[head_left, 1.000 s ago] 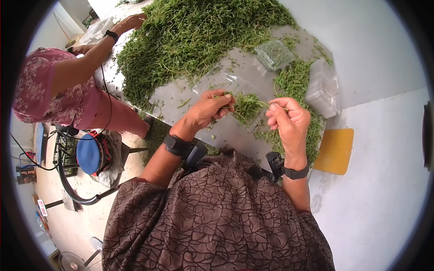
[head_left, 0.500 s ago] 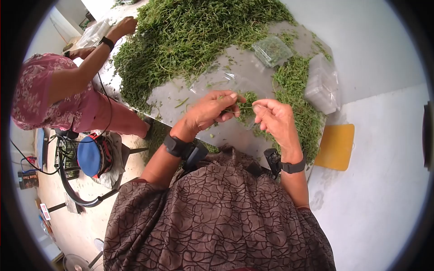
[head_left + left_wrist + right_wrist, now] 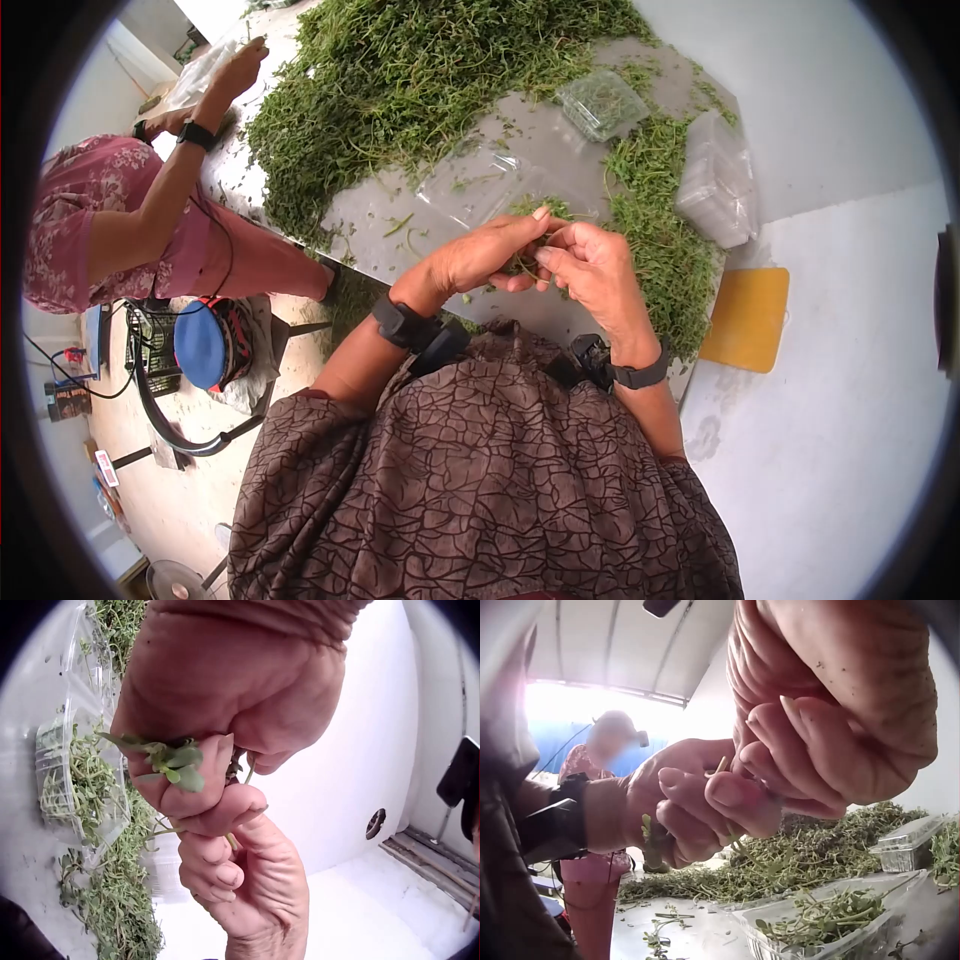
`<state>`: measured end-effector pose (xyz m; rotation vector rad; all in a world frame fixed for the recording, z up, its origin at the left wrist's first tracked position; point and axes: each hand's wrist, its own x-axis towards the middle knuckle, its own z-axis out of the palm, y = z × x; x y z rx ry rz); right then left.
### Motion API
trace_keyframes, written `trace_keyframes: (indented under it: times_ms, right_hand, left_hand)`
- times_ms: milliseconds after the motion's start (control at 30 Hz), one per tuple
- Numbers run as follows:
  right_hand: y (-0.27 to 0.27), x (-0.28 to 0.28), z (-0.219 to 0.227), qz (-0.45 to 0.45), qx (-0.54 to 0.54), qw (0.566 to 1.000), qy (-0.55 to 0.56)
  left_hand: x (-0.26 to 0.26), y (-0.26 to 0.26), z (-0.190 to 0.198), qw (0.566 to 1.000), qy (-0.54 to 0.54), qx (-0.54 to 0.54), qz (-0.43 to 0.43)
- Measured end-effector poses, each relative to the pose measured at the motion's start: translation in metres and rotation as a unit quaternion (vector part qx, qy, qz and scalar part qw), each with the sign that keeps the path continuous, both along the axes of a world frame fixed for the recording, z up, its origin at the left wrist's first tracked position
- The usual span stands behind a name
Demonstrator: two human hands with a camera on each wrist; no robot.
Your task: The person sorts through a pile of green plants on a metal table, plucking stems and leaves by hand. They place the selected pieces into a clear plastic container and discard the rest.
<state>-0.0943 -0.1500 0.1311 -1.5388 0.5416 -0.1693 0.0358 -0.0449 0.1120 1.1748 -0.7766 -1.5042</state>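
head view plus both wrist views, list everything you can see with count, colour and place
herb pile: one, green, far half of the table
herb strip: one, green, table's right edge
table: one, grey, under the herbs
open tray: one, clear, just beyond the hands, sprigs inside
closed tray: one, clear, far right, herbs inside
tray stack: one, clear, right edge
board: one, yellow, floor at right
second person: one, pink clothes, left, reaching to the pile
sprigs: a few, green, pinched between both hands
left hand: holds the sprigs
right hand: pinches the stems
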Motion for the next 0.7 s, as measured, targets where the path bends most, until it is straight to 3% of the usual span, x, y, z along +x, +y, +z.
trace_keyframes:
  times_ms: [267, 333, 467, 533, 700]
  right_hand:
    - [-0.002, 0.005, 0.002, -0.006, -0.001, 0.998, 0.065]
    - [0.001, 0.005, -0.005, -0.018, 0.009, 1.000, -0.013]
    - [-0.001, 0.003, -0.007, -0.045, 0.024, 0.997, -0.050]
    - [-0.009, 0.001, -0.006, -0.065, -0.071, 0.995, 0.007]
    - [-0.013, 0.001, 0.001, -0.098, -0.074, 0.992, -0.008]
  left_hand:
    - [0.001, -0.001, -0.004, 1.000, -0.018, -0.018, -0.015]
    - [0.002, -0.001, -0.005, 1.000, 0.003, -0.021, -0.013]
    - [0.003, 0.001, -0.012, 0.999, 0.040, -0.020, 0.020]
    - [0.005, 0.002, -0.015, 0.999, 0.030, -0.015, 0.022]
    - [0.009, 0.005, -0.022, 1.000, -0.010, -0.011, 0.022]
